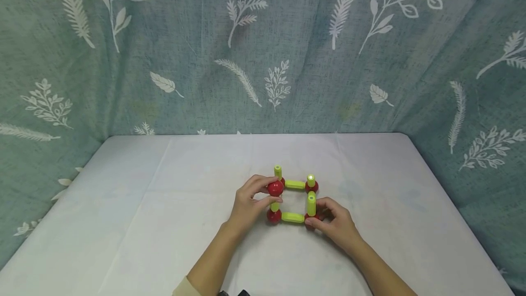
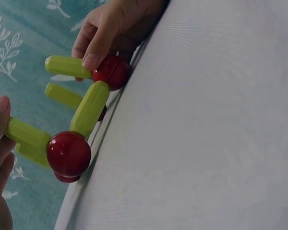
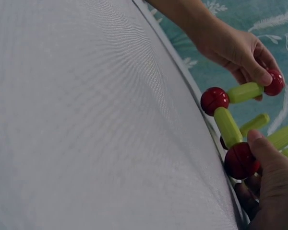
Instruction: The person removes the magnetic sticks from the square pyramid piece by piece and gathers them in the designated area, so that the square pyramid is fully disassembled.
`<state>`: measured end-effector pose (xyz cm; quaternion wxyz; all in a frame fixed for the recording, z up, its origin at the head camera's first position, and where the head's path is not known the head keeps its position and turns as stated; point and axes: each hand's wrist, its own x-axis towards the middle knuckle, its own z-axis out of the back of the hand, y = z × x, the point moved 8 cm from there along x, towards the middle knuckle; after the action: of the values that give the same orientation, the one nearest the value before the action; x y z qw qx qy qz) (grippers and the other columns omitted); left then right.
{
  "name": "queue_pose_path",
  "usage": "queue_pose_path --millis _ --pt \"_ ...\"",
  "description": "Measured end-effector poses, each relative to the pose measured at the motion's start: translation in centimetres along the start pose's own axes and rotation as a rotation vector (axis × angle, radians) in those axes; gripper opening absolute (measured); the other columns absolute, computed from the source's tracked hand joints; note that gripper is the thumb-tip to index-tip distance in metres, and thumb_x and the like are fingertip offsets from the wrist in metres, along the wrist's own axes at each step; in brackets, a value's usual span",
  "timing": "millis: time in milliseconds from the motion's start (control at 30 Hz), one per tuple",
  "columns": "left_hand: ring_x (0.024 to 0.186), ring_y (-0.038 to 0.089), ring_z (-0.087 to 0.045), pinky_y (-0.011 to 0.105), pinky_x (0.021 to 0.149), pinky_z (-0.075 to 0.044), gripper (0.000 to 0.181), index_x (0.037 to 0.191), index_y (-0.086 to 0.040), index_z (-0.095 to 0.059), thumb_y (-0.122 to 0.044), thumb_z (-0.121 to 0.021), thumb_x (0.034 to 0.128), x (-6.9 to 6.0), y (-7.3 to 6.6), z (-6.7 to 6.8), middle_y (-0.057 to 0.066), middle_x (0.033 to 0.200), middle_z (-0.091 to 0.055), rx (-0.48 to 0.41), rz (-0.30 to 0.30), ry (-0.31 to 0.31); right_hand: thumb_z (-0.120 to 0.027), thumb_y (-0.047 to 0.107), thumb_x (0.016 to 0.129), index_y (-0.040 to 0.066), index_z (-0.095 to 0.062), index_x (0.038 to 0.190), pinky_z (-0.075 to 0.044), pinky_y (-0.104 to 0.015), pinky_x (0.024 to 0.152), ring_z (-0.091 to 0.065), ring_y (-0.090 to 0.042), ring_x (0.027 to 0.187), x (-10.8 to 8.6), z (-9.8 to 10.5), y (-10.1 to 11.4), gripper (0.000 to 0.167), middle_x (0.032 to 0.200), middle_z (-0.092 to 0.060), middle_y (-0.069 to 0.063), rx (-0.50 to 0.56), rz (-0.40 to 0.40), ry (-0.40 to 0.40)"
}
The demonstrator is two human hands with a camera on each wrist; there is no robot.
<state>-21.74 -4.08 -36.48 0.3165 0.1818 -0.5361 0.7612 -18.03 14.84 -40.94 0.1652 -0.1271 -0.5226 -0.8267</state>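
A toy frame of red balls and lime-green rods stands on the table, its base a square with rods rising from the corners. My left hand [image 1: 248, 200] holds the upper red ball [image 1: 275, 188] at the top of the near-left upright, thumb low by the rod, as the right wrist view shows. Below it sits the near-left corner ball [image 2: 68, 154]. My right hand [image 1: 337, 223] grips the near-right corner ball [image 3: 242, 161] between thumb and fingers, beside its bare upright rod [image 1: 311, 204]. A front rod [image 1: 292, 217] joins these two corners.
A white cloth covers the table [image 1: 185, 163]. Behind and at both sides hangs a teal curtain [image 1: 197, 81] with white leaf prints. Small dark objects [image 1: 243, 293] show at the bottom edge of the head view.
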Motion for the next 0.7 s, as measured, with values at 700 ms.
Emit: queue_pose_path --millis 700 --pt "0.083 0.021 -0.069 0.027 0.078 -0.055 0.054 0.119 -0.002 -0.063 0.002 -0.079 0.0684 0.7 3.0 0.9 0.009 0.104 -0.063 -0.011 -0.003 -0.068 -0.079 -0.005 0.068 0.001 -0.061 0.095 -0.052 -0.025 0.063 -0.056 -0.01 0.071 0.1 0.0 -0.5 0.034 0.083 -0.063 -0.007 0.021 -0.022 -0.002"
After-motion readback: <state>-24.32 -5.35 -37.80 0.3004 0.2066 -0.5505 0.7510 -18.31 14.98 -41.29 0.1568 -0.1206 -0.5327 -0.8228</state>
